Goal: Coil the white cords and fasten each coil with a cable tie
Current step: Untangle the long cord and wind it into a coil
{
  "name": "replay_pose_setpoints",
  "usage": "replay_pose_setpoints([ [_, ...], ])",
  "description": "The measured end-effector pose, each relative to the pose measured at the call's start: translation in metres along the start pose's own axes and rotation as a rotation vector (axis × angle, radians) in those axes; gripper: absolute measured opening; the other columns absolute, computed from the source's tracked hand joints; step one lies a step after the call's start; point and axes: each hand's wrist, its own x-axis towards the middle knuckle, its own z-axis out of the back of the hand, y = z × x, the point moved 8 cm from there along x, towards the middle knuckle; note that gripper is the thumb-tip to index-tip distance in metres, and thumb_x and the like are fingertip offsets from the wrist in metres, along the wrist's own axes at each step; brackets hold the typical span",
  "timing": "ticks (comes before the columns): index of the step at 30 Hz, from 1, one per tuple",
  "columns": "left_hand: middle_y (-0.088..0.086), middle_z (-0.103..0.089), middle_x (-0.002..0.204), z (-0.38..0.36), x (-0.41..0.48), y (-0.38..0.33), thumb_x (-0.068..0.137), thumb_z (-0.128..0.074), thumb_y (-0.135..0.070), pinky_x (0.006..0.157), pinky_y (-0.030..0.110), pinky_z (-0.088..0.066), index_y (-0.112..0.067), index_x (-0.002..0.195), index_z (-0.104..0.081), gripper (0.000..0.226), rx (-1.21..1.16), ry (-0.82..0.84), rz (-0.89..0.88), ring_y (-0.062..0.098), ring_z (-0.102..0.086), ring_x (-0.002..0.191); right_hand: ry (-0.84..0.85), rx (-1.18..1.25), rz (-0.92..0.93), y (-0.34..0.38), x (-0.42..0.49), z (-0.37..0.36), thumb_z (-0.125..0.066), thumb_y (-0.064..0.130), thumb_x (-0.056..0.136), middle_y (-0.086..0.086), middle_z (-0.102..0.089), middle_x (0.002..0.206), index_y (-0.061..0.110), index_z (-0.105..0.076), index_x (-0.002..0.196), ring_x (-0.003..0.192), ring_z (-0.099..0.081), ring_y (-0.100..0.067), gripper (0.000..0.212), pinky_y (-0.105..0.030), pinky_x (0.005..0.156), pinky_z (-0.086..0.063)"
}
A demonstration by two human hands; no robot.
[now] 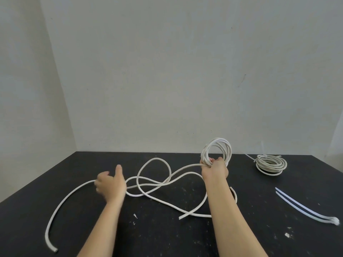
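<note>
Setting: a black, paint-flecked tabletop (167,238) against a plain pale wall (167,71), seen from the person's head looking down at two bare forearms.
Right hand (215,169): raised above the tabletop, fingers (207,161) clamped round the bottom of a small upright coil (218,149) of white cord, several turns standing up above the fist.
Loose cord (157,184): runs from that coil leftward and lies on the tabletop in wide crossing loops between the two arms; one cut end lies near the front left edge, another beside the right forearm.
Left hand (111,182): low over the loose cord, thumb sticking up, fingers curled. The cord goes in on one side and comes out the other; blur hides whether the fingers close on it.
Finished coil (271,164): lies flat at the back right, well apart from the hands, bound by a cable tie (262,155).
Spare cable ties (306,208): two, side by side near the right edge.
</note>
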Motion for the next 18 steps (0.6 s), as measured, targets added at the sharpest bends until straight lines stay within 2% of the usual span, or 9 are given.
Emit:
replay_pose_setpoints([
  [2,0.021,-0.060,0.099,-0.011,-0.019,-0.015,0.082,-0.059,-0.040,0.079,0.039,-0.044,-0.001,0.089,-0.058,0.040,0.124,0.137,-0.176,0.037,-0.056,0.094,0.002,0.009,-0.001,-0.002,-0.002,-0.004,-0.048,0.015,0.099,-0.010,-0.055,0.075,0.008,-0.046,0.107,0.062,-0.056,-0.020,0.011,-0.034,0.073,-0.052],
  [4,0.014,-0.064,0.076,-0.038,-0.043,-0.001,0.083,-0.061,-0.044,0.061,0.029,-0.040,-0.006,0.071,-0.058,0.040,0.403,0.456,-0.127,0.027,-0.061,0.072,0.002,0.003,-0.002,-0.004,-0.003,-0.007,-0.048,0.015,0.099,-0.010,-0.055,0.074,0.008,-0.046,0.107,0.061,-0.056,-0.020,0.011,-0.035,0.075,-0.053],
  [5,0.011,-0.065,0.071,-0.047,-0.057,0.010,0.082,-0.060,-0.050,0.058,0.026,-0.040,-0.007,0.070,-0.060,0.045,0.538,0.584,-0.077,0.023,-0.061,0.065,0.005,-0.001,-0.003,-0.005,-0.004,-0.007,-0.048,0.015,0.099,-0.010,-0.055,0.074,0.008,-0.047,0.106,0.061,-0.056,-0.020,0.011,-0.036,0.078,-0.054],
  [6,0.009,-0.068,0.076,-0.054,-0.067,0.018,0.082,-0.058,-0.055,0.060,0.025,-0.042,-0.007,0.078,-0.064,0.049,0.674,0.639,-0.074,0.020,-0.063,0.069,0.008,-0.008,-0.007,-0.006,-0.004,-0.008,-0.048,0.016,0.098,-0.010,-0.056,0.074,0.008,-0.048,0.107,0.062,-0.057,-0.020,0.011,-0.038,0.081,-0.055],
  [8,0.007,-0.066,0.106,-0.065,-0.079,0.017,0.085,-0.054,-0.054,0.073,0.028,-0.044,-0.009,0.103,-0.063,0.049,0.866,0.578,-0.179,0.021,-0.063,0.096,0.017,-0.028,-0.020,-0.010,-0.006,-0.007,-0.049,0.016,0.098,-0.010,-0.057,0.077,0.009,-0.049,0.107,0.064,-0.058,-0.020,0.011,-0.039,0.083,-0.055],
  [9,0.006,-0.063,0.112,-0.070,-0.083,0.012,0.088,-0.054,-0.045,0.074,0.029,-0.043,-0.009,0.106,-0.060,0.041,0.869,0.527,-0.227,0.023,-0.061,0.102,0.023,-0.036,-0.020,-0.011,-0.007,-0.007,-0.050,0.016,0.098,-0.010,-0.057,0.079,0.009,-0.049,0.107,0.065,-0.059,-0.020,0.011,-0.038,0.082,-0.055],
  [11,0.009,-0.063,0.111,-0.079,-0.085,0.007,0.090,-0.052,-0.023,0.070,0.029,-0.044,-0.007,0.098,-0.059,0.020,0.809,0.504,-0.262,0.025,-0.061,0.099,0.029,-0.046,-0.013,-0.009,-0.008,-0.005,-0.050,0.016,0.098,-0.010,-0.057,0.080,0.009,-0.049,0.106,0.066,-0.059,-0.020,0.011,-0.036,0.079,-0.054],
  [14,0.018,-0.066,0.108,-0.073,-0.062,-0.004,0.085,-0.050,-0.006,0.080,0.034,-0.049,0.001,0.099,-0.063,0.021,0.819,0.432,-0.357,0.032,-0.063,0.101,0.016,-0.037,0.012,0.003,-0.005,-0.001,-0.049,0.016,0.098,-0.010,-0.057,0.079,0.008,-0.048,0.105,0.066,-0.059,-0.020,0.010,-0.038,0.086,-0.054],
  [18,0.033,-0.062,0.103,-0.016,0.015,-0.023,0.088,-0.045,0.005,0.084,0.049,-0.048,0.016,0.102,-0.059,0.022,0.668,0.109,-0.345,0.048,-0.059,0.100,-0.021,-0.008,0.092,0.028,0.004,0.012,-0.049,0.017,0.098,-0.009,-0.056,0.079,0.006,-0.047,0.106,0.066,-0.057,-0.018,0.014,-0.035,0.086,-0.054],
])
